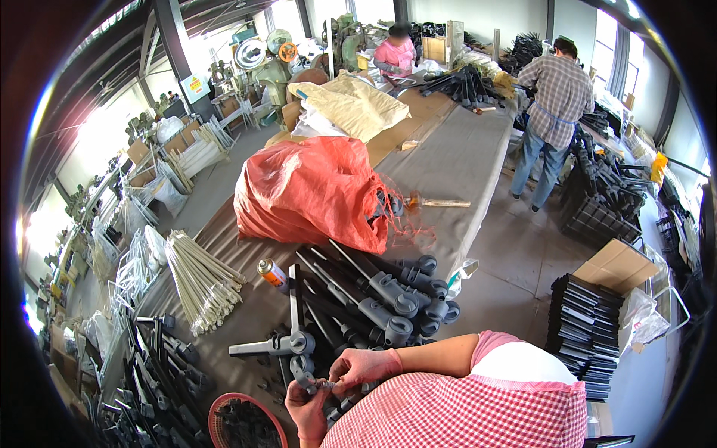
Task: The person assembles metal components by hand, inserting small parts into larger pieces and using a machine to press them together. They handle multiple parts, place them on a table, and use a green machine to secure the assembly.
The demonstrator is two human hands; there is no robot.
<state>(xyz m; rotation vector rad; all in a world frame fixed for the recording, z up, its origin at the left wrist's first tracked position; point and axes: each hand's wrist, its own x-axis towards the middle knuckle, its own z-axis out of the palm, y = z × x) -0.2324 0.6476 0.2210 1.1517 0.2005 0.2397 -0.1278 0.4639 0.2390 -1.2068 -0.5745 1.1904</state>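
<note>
My left hand (306, 411), in a thin pinkish glove, is closed around the lower end of a grey plastic joint fitting (301, 367). This fitting adjoins another grey joint (302, 343) with a flat metal bar (294, 305) rising from it and a grey arm (258, 347) reaching left. My right hand (366, 367), gloved too, pinches at the fitting's lower end beside my left fingertips. What small piece lies between its fingers is too small to name. Right beyond my hands lies a pile of black tubes with grey plastic joints (388, 287).
A red woven sack (306, 190), a spray can (273, 274) and a wooden-handled hammer (441, 202) are on the table (470, 153). A pink basket (216, 418) of black parts stands lower left, near bundled pale rods (198, 280). Two people work farther back.
</note>
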